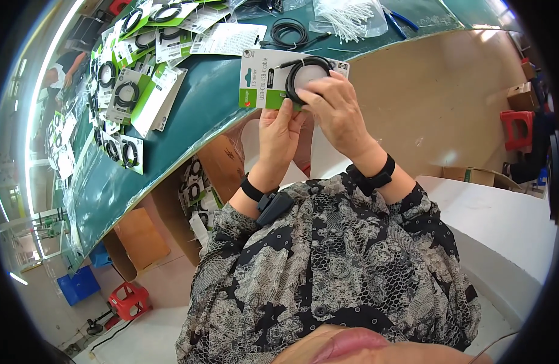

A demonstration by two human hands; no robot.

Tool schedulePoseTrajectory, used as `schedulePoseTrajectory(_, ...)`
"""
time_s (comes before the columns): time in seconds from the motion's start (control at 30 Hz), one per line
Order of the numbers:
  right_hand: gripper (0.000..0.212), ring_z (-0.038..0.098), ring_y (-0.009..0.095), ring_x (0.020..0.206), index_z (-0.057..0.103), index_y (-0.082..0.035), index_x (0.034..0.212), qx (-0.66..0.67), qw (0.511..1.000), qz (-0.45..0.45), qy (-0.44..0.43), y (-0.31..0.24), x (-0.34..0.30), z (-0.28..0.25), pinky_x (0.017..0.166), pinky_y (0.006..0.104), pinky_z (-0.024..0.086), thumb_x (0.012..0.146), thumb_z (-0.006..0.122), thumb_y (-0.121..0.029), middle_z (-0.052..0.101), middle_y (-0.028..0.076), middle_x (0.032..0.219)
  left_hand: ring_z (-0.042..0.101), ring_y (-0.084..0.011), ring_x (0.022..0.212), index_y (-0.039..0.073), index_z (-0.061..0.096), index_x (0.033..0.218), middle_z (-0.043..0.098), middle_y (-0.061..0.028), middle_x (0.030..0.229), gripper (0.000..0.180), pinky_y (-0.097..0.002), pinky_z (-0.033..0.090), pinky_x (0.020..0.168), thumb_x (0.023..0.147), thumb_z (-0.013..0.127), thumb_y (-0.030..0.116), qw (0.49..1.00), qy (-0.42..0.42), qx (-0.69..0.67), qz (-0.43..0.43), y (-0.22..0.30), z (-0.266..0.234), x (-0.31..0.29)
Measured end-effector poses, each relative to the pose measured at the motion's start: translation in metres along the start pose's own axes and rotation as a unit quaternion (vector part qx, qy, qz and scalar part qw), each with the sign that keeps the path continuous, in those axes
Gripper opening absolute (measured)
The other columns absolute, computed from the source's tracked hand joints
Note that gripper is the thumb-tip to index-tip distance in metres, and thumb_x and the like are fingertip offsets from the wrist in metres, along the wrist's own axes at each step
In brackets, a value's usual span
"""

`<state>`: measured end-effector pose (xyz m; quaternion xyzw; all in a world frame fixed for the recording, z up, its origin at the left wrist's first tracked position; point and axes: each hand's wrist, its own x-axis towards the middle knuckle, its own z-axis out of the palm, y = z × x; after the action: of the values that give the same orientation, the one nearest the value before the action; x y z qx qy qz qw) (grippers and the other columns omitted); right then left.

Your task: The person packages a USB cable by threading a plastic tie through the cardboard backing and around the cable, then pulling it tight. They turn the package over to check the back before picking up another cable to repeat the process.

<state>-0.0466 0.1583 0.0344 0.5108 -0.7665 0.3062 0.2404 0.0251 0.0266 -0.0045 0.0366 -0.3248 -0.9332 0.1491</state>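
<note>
A white and green packaging card [249, 82] is held up in front of me, just off the table's edge. My left hand [278, 136] grips its lower edge, the thumb on the front face and the other fingers behind. Against the card lies a coiled black cable [290, 82] with a slim connector pointing left. My right hand [341, 112] is at the right side of the coil, its fingers bent and closed on the cable, slightly blurred. The far side of the coil is partly covered by those fingers.
On the green table [164, 148] lie a loose coiled cable [285, 34], a bag of white cable ties [349, 21], blue-handled pliers [402, 23] and a pile of carded cables [128, 94]. Below the edge stands a cardboard box [216, 161] holding more carded cables. A red stool [517, 130] is at right.
</note>
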Motion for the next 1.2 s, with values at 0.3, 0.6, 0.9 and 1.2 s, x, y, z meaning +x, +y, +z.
schedulePoseTrajectory(0.3, 0.073, 0.043, 0.035, 0.117, 0.044, -0.004, 0.128, 0.070, 0.986, 0.146, 0.031, -0.001, 0.014, -0.005, 0.102, 0.0424, 0.034, 0.063, 0.078, -0.009, 0.047, 0.017, 0.122, 0.059, -0.0161, 0.105, 0.009, 0.052, 0.121, 0.058, -0.0050, 0.119, 0.025, -0.0339, 0.053, 0.090, 0.097, 0.047, 0.005, 0.998, 0.039, -0.030, 0.030, -0.003, 0.006, -0.001)
schedulePoseTrajectory(0.6, 0.064, 0.046, 0.034, 0.113, 0.046, -0.004, 0.124, 0.064, 0.990, 0.116, 0.045, -0.004, 0.014, -0.002, 0.097, 0.0418, 0.039, 0.065, 0.072, 0.002, 0.050, 0.015, 0.121, 0.059, -0.0177, 0.106, 0.009, 0.051, 0.122, 0.057, -0.0054, 0.120, 0.025, -0.0348, 0.052, 0.089, 0.096, 0.049, 0.007, 0.999, 0.036, -0.031, 0.021, -0.005, 0.006, -0.004)
schedulePoseTrajectory(0.9, 0.060, 0.046, 0.032, 0.114, 0.052, -0.009, 0.120, 0.077, 0.987, 0.139, -0.008, -0.006, 0.012, -0.007, 0.097, 0.0393, 0.040, 0.064, 0.075, -0.001, 0.049, 0.013, 0.125, 0.059, -0.0206, 0.106, 0.007, 0.048, 0.124, 0.057, -0.0067, 0.120, 0.030, -0.0374, 0.053, 0.089, 0.095, 0.054, 0.012, 0.995, 0.083, -0.052, -0.003, 0.002, 0.010, -0.003)
schedulePoseTrajectory(1.2, 0.026, 0.048, 0.028, 0.116, 0.070, -0.012, 0.093, 0.067, 0.994, 0.073, 0.038, 0.005, 0.001, 0.008, 0.096, 0.0378, 0.041, 0.068, 0.072, -0.005, 0.060, 0.005, 0.116, 0.060, -0.0223, 0.104, 0.004, 0.048, 0.122, 0.058, -0.0097, 0.117, 0.030, -0.0389, 0.054, 0.088, 0.094, 0.056, 0.013, 0.990, 0.109, -0.090, -0.027, 0.003, 0.016, -0.002)
